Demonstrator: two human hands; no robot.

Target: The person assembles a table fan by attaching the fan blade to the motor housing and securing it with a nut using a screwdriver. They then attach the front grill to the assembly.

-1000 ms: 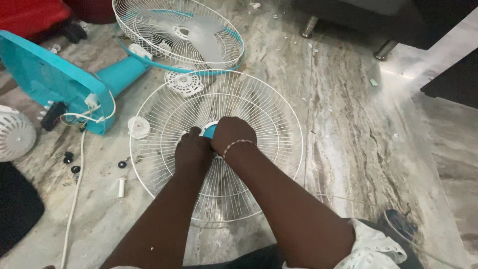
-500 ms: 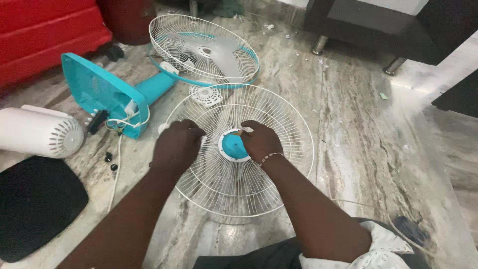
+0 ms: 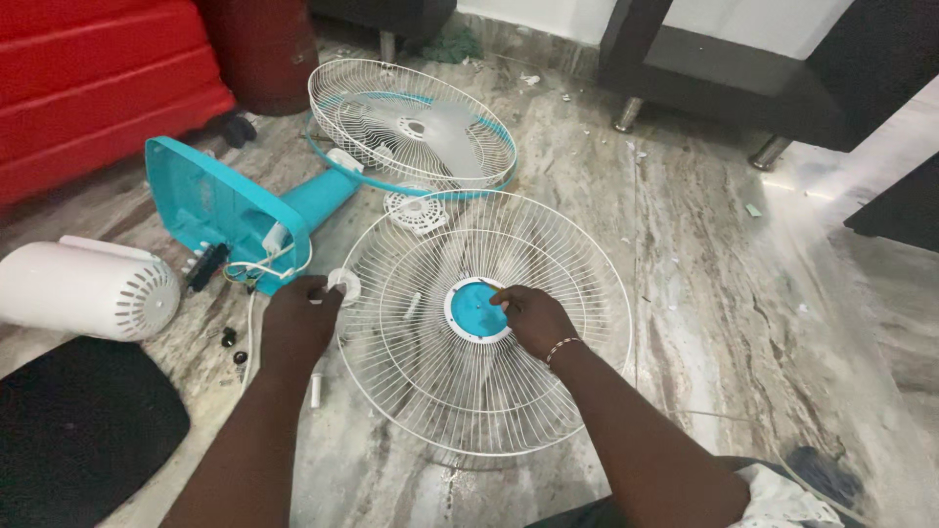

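Fan grille [image 3: 548,391] (hub uncovered now), left hand [image 3: 296,328] newly off-rim.

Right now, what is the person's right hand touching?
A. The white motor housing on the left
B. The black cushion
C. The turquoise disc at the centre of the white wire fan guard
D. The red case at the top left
C: the right hand has its fingers on the edge of the turquoise disc at the centre of the white wire fan guard.

The left hand [image 3: 296,328] hides what it touches beside the small white disc [image 3: 344,285]
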